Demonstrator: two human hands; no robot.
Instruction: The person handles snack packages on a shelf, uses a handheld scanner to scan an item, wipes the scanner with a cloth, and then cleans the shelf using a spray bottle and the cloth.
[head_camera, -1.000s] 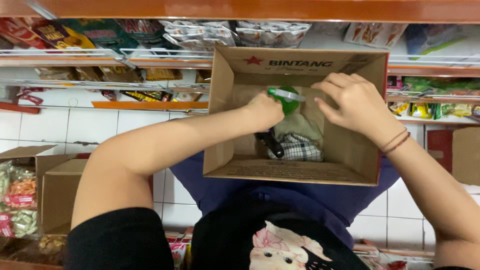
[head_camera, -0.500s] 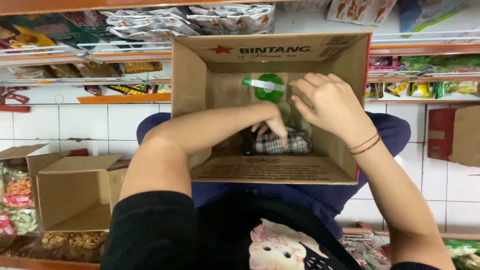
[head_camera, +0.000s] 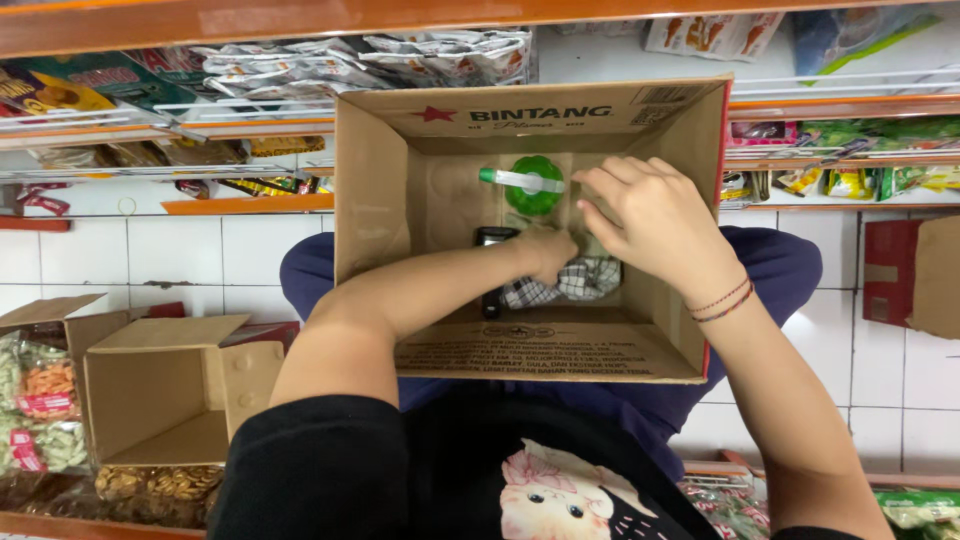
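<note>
Cardboard box (head_camera: 560, 350) on the lap: left hand (head_camera: 548, 252) digs inside, closed on the checkered cloth (head_camera: 575, 283); right hand (head_camera: 655, 215) hovers loosely curled, holding nothing, beside the green bottle (head_camera: 533, 185). Lifting the cloth clear looks next.

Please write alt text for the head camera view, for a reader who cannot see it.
Both hands reach into an open cardboard box on the person's lap: left hand on a checked cloth, right hand beside a green round object.

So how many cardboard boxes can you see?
4. A big box sits on the lap, with both hands inside. A smaller box stands lower left, another at the left edge, and a fourth at the right edge. More may be hidden.
</note>
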